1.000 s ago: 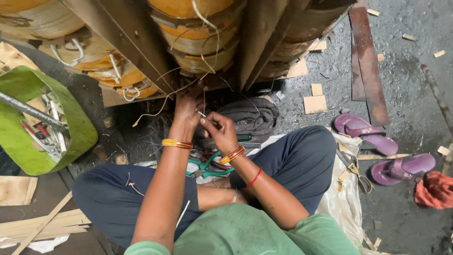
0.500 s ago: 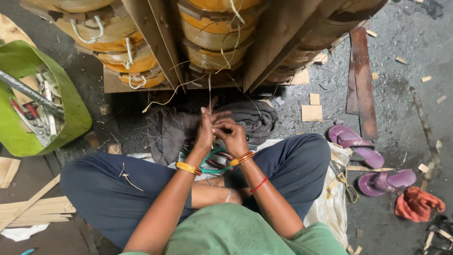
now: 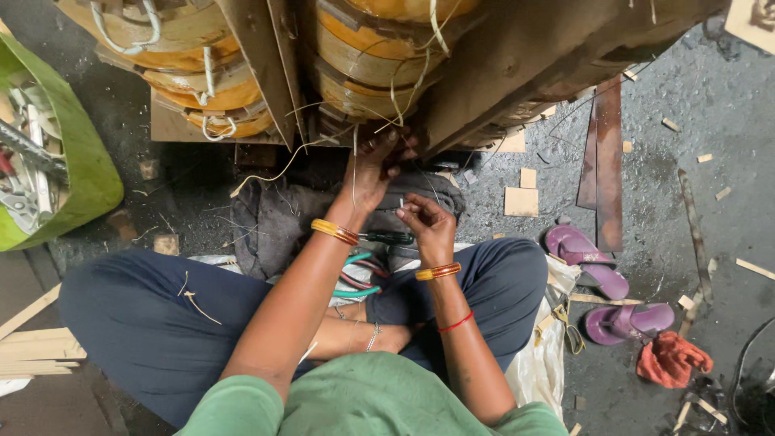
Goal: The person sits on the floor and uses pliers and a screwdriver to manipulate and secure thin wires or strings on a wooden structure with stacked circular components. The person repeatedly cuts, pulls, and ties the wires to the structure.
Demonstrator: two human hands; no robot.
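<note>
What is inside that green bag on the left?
The green bag holds a jumble of metal tools, among them a long grey bar and some pale handles. The frame's edge cuts off part of the bag, and its bottom is covered by the tools on top.

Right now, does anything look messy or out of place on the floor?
Yes. Two purple sandals lie apart, pointing different ways, beside a crumpled orange rag. Small wood scraps are scattered over the dark floor, and loose strings dangle from the big coils.
</note>
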